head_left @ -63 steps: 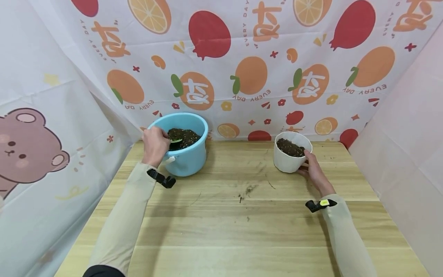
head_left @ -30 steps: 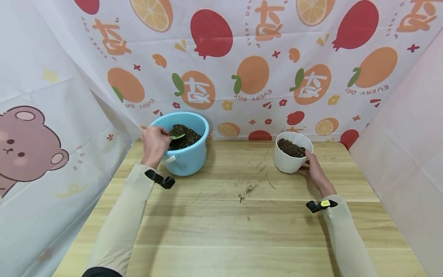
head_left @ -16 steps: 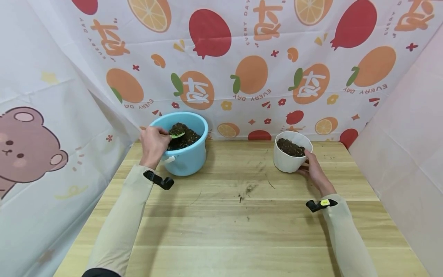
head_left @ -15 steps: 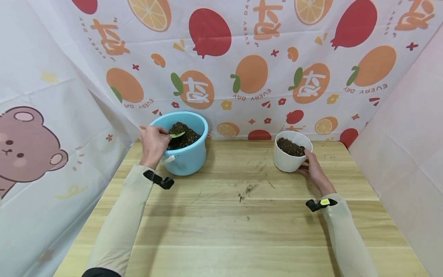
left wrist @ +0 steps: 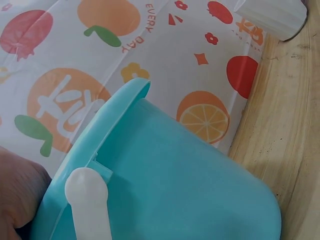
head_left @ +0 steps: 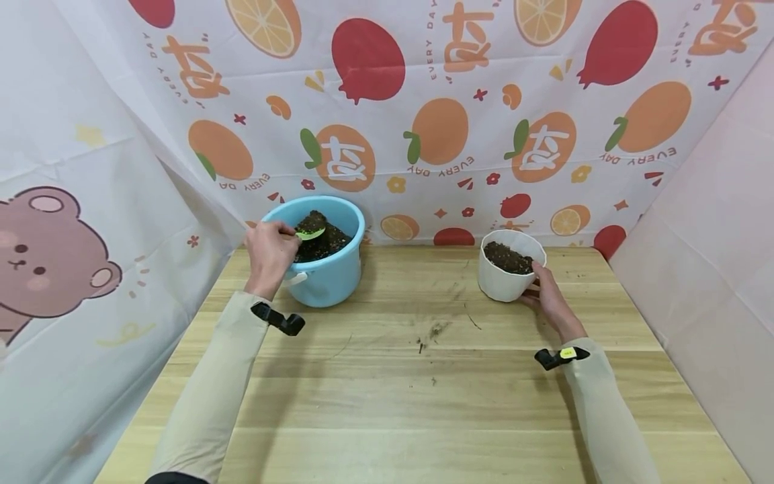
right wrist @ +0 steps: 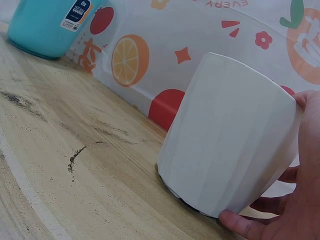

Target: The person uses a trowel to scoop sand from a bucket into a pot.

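In the head view my left hand (head_left: 269, 255) reaches over the near left rim of a light blue bucket (head_left: 326, 279). It grips a small green trowel (head_left: 311, 234), whose handle is mostly hidden in the fingers. A heap of dark soil sits on the trowel, above the potting soil (head_left: 334, 242) in the bucket. To the right, a white ribbed flower pot (head_left: 499, 285) holds dark soil. My right hand (head_left: 550, 299) grips the pot's right side, thumb near the rim. In the right wrist view, fingertips (right wrist: 235, 222) touch the pot low down near its base.
The wooden table (head_left: 387, 396) carries scattered soil crumbs (head_left: 437, 331) between bucket and pot. A fruit-print cloth (head_left: 417, 81) hangs directly behind both containers. The bucket's white handle (left wrist: 90, 200) hangs down its side. Pale cloth walls stand left and right.
The trowel has come up out of the bucket's soil and now bears a heap, with its green edge more exposed. The right hand and the pot have stayed in place.
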Demonstrator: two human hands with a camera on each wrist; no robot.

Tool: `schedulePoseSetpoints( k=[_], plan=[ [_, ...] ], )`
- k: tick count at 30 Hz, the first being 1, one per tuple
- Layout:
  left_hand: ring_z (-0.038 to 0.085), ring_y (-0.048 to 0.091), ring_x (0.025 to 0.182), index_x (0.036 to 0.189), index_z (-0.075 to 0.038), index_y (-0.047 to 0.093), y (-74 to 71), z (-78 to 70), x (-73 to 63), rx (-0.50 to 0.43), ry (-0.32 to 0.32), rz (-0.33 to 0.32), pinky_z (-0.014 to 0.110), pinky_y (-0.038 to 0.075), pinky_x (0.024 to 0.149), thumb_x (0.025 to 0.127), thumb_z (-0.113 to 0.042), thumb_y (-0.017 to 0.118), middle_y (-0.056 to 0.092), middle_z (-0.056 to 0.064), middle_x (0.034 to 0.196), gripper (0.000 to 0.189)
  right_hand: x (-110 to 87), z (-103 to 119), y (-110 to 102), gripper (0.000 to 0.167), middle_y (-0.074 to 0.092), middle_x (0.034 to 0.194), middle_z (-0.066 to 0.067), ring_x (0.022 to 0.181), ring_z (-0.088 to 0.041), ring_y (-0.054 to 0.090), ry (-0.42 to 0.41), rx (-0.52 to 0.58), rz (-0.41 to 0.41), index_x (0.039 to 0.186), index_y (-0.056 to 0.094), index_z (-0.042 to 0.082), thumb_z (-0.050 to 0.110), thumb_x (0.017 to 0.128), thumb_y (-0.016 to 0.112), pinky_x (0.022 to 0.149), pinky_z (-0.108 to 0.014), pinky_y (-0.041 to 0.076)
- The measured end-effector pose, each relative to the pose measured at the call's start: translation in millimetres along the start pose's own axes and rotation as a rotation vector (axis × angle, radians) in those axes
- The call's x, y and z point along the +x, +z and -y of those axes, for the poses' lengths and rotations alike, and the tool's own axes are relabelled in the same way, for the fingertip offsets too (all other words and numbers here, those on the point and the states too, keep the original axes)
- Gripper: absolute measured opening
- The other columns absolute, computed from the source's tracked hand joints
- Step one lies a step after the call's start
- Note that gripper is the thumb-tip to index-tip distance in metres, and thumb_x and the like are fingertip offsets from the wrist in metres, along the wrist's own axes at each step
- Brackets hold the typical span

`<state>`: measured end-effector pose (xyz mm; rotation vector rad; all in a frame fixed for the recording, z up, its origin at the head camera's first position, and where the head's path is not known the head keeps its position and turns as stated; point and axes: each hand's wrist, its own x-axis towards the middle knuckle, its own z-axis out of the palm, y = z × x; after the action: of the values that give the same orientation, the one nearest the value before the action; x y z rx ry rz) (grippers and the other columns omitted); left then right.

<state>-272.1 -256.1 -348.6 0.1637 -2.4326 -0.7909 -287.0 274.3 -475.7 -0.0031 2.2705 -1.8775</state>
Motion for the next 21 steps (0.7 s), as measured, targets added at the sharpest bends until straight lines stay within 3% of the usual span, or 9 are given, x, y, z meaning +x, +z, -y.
schedulePoseSetpoints(
  k=[4, 21],
  plan=[
    [0.043, 0.073, 0.086, 0.095, 0.007, 0.077, -3.0, -0.5, -2.5, -0.012, -0.010, 0.005, 0.055, 0.044, 0.104, 0.083, -0.002, 0.074, 0.077, 0.025, 0.088, 0.015, -0.1, 1.0, 0.4, 0.079, 0.017, 0.161, -0.029, 0.132, -0.040, 0.043, -0.001, -0.001, 0.002, 0.164, -0.001, 0.015, 0.065, 0.104, 0.013, 0.112, -0.050, 0.046],
    [0.043, 0.074, 0.079, 0.093, 0.005, 0.079, -9.9, -6.5, -10.4, -0.007, 0.019, -0.068, 0.055, 0.053, 0.092, 0.082, -0.003, 0.078, 0.077, 0.024, 0.086, 0.014, -0.5, 2.7, -0.2, 0.076, 0.019, 0.160, -0.028, 0.126, -0.039, 0.048, 0.004, 0.010, 0.004, 0.164, 0.000, 0.015, 0.061, 0.105, 0.012, 0.111, -0.049, 0.047]
  ],
)
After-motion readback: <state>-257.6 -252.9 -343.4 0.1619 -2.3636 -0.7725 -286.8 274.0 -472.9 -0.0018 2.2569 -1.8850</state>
